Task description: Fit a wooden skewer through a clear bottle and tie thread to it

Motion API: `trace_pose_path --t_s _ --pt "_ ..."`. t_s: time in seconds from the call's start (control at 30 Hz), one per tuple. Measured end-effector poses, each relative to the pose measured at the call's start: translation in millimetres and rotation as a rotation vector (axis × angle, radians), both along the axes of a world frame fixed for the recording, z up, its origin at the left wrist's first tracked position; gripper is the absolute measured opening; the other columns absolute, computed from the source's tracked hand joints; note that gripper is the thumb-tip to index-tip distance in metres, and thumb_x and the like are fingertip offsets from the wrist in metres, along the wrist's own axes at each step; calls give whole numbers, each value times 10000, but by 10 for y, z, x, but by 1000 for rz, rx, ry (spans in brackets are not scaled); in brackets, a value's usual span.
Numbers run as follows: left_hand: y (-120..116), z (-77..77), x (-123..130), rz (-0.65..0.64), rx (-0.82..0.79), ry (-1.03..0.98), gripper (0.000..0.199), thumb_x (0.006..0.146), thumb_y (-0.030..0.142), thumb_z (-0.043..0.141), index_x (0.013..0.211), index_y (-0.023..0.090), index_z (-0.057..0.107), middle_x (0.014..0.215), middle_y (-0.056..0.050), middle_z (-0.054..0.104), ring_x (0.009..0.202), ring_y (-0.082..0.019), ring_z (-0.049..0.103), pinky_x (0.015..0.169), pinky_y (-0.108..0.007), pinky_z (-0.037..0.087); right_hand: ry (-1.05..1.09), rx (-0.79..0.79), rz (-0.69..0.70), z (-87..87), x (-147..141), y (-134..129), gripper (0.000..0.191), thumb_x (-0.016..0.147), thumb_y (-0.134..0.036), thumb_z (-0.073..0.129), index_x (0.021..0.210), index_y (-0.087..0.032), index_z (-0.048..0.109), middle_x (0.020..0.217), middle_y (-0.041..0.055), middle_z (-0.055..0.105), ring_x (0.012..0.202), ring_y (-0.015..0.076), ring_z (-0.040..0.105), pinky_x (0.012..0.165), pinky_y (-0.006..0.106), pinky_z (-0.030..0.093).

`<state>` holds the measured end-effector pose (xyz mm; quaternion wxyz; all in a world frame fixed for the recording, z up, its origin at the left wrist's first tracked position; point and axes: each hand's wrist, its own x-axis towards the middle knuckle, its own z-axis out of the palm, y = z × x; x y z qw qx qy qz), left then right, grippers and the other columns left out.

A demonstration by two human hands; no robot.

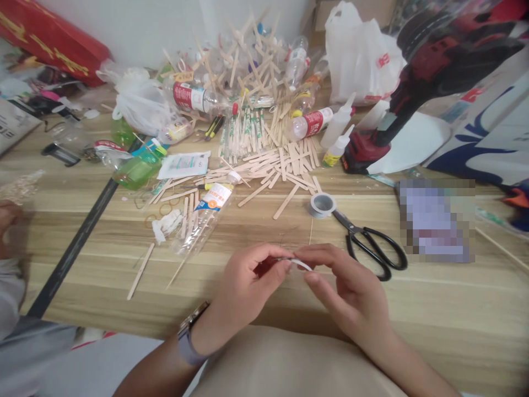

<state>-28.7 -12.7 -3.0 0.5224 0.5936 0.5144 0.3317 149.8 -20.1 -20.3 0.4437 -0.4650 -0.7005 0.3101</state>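
On my feed, the left hand [252, 284] pinches a thin, curved white strip [303, 264] between thumb and forefinger, just above the near edge of the surface [454, 314]. The right hand [357, 289] curls about its other end; whether that grip is closed on it I cannot tell. Scissors [374, 242] and a grey roll [322, 205] lie beyond. I make out an orange-and-blue label [214, 197] on a clear bottle [198, 226], red-labelled bottles, a green-printed packet [184, 165] and red characters on a white bag [361, 60], all too blurred to read.
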Motion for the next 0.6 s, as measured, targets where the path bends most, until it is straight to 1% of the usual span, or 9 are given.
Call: trace_pose_path --t_s 0.1,0.2,0.27,0.37,0.47,0.6 --pt "2 15 -2 -9 45 55 170 887 273 564 921 211 719 842 -16 728 728 -139 631 652 -219 472 -31 -76 -42 70 25 52 113 894 -271 583 909 -241 691 852 47 734 778 200 688 657 301 546" --pt "0 31 3 -18 102 101 172 887 238 556 917 218 724 843 -8 734 739 -137 634 674 -218 469 -92 -91 6 130 16 78 112 869 -213 599 892 -261 698 797 14 739 726 182 693 633 281 548" --pt "-4 38 6 -23 141 122 188 891 217 546 928 231 730 839 2 735 733 -130 631 676 -212 461 -123 -43 35 157 1 71 161 866 -167 586 927 -273 691 793 -4 740 704 165 694 616 259 551" --pt "-9 36 3 -36 177 140 221 897 189 532 963 251 734 842 14 738 746 -126 635 686 -208 454 -174 82 40 167 -11 43 226 886 -127 551 1000 -283 668 842 2 741 738 161 702 603 244 551" --pt "-11 20 -4 -59 179 163 218 902 203 531 959 249 737 829 9 737 749 -132 639 678 -216 449 -239 207 55 150 -3 30 241 910 -115 520 1031 -277 650 840 12 736 736 162 702 612 251 543" --pt "-18 9 -12 -84 190 193 210 900 241 541 942 251 747 789 0 727 685 -131 617 631 -227 433 -312 331 66 124 13 54 232 896 -96 526 1015 -263 634 801 13 725 710 169 690 631 275 528"
